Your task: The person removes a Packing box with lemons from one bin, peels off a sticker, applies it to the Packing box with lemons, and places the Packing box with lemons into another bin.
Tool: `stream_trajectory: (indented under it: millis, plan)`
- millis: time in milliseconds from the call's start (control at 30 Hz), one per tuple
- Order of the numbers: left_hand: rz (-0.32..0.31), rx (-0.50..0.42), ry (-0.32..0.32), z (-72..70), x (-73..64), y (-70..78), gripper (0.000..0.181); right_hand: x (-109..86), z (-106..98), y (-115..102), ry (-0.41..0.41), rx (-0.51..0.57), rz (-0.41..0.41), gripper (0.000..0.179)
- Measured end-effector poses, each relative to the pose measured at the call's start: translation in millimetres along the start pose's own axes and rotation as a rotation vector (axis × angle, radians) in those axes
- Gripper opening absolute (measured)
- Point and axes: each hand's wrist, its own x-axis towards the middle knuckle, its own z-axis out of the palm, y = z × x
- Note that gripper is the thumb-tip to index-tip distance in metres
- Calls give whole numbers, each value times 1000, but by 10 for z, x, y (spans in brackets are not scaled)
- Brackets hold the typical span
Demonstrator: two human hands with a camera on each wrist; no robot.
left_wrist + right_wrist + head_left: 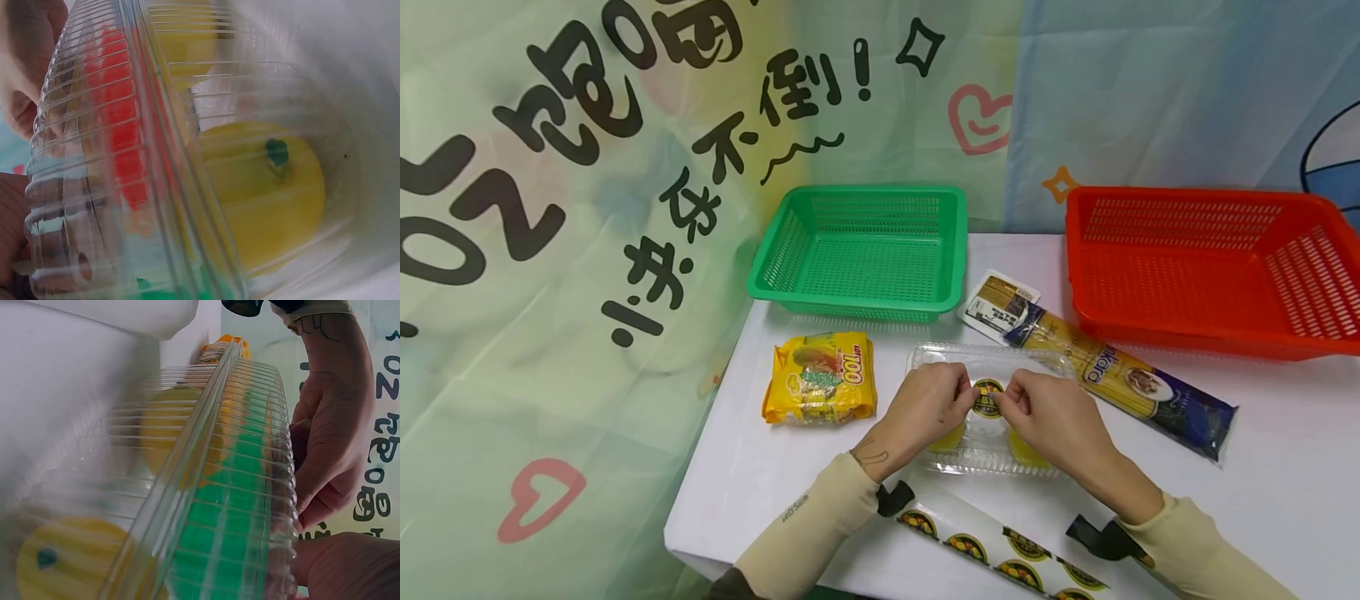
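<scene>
A clear plastic clamshell box (976, 461) stands closed on the white table, its ribbed sides showing in both wrist views. Inside are yellow rounded pieces; one (262, 200) carries a small green spot. Over the lid, a round black-and-yellow sticker (988, 400) lies between my hands. My left hand (928, 404) pinches the sticker's left edge between thumb and curled fingers. From the other side, my right hand (1060, 417) pinches its right edge. A strip of matching stickers (1000, 550) lies in front of the box, below my wrists.
Behind stand a green basket (865, 292) and, to the right, a red basket (1210, 325). A yellow packet (820, 379) lies left of the box. A spaghetti pack (1127, 379) lies at the right, overlapping a flat white-edged package (996, 304).
</scene>
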Motion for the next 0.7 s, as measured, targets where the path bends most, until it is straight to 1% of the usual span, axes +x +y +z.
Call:
stream_trajectory:
  millis: [167, 467, 700]
  plan:
    - [14, 29, -2, -1, 9, -1, 26, 12, 3, -11, -6, -13, -9, 28]
    - [-8, 59, -19, -12, 27, 10, 24, 33, -6, -15, -47, -11, -21, 33]
    - [-13, 87, -44, -8, 40, 20, 23, 41, -1, -17, -83, -27, -3, 34]
